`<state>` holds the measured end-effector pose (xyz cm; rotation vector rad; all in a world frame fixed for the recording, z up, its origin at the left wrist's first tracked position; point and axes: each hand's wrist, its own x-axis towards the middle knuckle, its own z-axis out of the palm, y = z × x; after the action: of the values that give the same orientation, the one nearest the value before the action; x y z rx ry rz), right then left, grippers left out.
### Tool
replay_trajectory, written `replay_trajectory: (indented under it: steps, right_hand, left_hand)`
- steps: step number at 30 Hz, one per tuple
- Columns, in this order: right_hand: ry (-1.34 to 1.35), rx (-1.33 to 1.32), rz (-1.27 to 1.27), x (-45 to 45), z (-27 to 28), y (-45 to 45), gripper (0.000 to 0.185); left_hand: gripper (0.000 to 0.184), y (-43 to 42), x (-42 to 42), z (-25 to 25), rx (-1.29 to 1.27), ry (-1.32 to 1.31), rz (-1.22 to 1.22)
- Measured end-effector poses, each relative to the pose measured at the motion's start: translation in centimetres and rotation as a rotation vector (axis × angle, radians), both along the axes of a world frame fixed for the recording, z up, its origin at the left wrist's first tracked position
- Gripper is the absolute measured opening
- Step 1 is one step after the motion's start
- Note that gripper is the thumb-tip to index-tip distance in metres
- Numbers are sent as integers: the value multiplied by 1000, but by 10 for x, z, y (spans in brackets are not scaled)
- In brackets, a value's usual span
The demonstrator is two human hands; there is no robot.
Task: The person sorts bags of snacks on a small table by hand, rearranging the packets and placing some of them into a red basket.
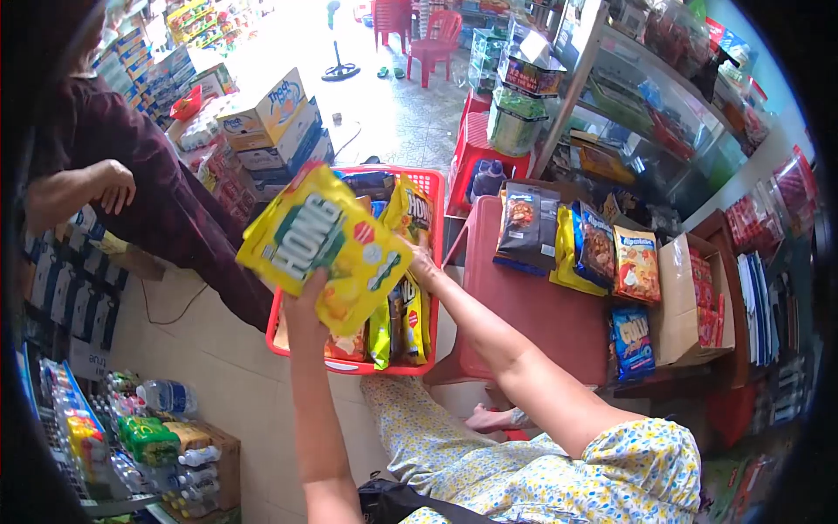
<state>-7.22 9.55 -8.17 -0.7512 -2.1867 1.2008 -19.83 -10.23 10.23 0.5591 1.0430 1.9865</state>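
Note:
My left hand (pixel 307 301) is closed on the lower edge of yellow candy bags (pixel 327 249) printed "HONG", at least two stacked together and tilted. They hang over a red plastic basket (pixel 439 188). At the held bags' right edge, my right hand (pixel 422 262) reaches into the basket, its fingers closed on another yellow bag (pixel 415 208) and partly hidden. More yellow bags (pixel 415 323) and dark packets stand in the basket's near end. The held bags cover much of its middle.
Right of the basket, a red table (pixel 532 332) carries dark snack bags (pixel 527 223), Alpenliebe bags (pixel 637 265), a blue bag (pixel 632 341) and an open carton (pixel 685 301). A person (pixel 131 166) stands at the left. Bottles (pixel 170 397) and stacked boxes (pixel 271 118) line the floor.

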Motion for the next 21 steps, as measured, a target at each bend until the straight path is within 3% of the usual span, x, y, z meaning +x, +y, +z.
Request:
replay_trajectory:
  steps: [1,4,6,7,10,11,13,14,16,17,19,20,21]
  right_hand:
    - [2,-3,-9,-1,-3,1,38]
    - [294,-511,-442,-18,-12,0,40]
    - [141,-586,-645,-16,5,0,46]
    - [127,-529,-372,1,-8,6,43]
    - [279,-63,-91,7,-29,5,36]
    - [249,-152,-92,5,-28,5,35]
    - [187,-328,-104,2,-4,-1,35]
    - [91,-184,-110,7,12,-8,36]
    - [68,-257,-132,10,29,-15,37]
    - [263,-277,-150,2,15,-12,37]
    - [338,-240,-164,0,25,-16,37]
    - [345,-438,-132,3,39,-26,31]
    - [283,-135,-225,-15,-11,-9,31]
  left_hand:
    - [48,20,-1,-2,-23,126,4]
    - [60,81,16,5,-144,611,148]
    - [68,120,33,9,-311,877,217]
    - [70,134,47,18,-456,944,177]
    - [78,168,72,18,-721,1199,50]
    - [79,180,78,14,-796,1268,6]
    - [77,192,89,17,-901,1326,-113]
    - [76,202,90,14,-951,1376,-164]
    - [67,213,82,1,-1010,1264,-230]
    - [65,217,73,-13,-1047,1217,-194]
    - [64,214,65,-20,-1130,1216,-165]
    - [65,218,58,-30,-1143,1226,-139]
    - [65,215,59,-21,-1124,1232,-156]
